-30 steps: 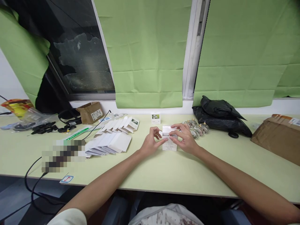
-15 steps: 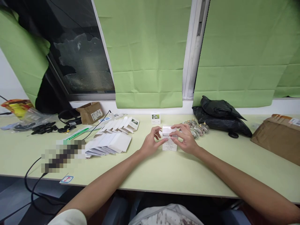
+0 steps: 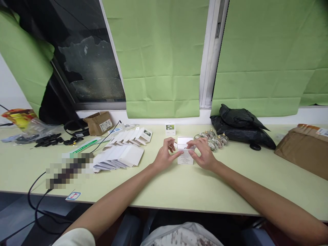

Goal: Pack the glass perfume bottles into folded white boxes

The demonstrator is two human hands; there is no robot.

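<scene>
A small white box (image 3: pixel 185 158) with fine grey print on its front stands on the table before me. Its top lid is raised and leans back. My left hand (image 3: pixel 165 154) is at the box's left side, with the thumb tip against the front's upper edge and the other fingers curled apart from it. My right hand (image 3: pixel 203 154) grips the box at its upper right, the thumb at the front and the index finger over the opening. A small dark spot shows at the opening; what lies inside is hidden.
To the left lie flat white cartons (image 3: pixel 120 157) and a row of white boxes (image 3: pixel 130 136). A picture box (image 3: pixel 170 129) stands behind. Bagged round metallic items (image 3: pixel 214 140) sit at right, near black bags (image 3: pixel 238 128) and a cardboard carton (image 3: pixel 303 150). Cables (image 3: pixel 38 205) hang at left.
My right hand's fingers have drawn back and down from the raised lid to the box's opening, uncovering more of the lid. My left hand has hardly moved.
</scene>
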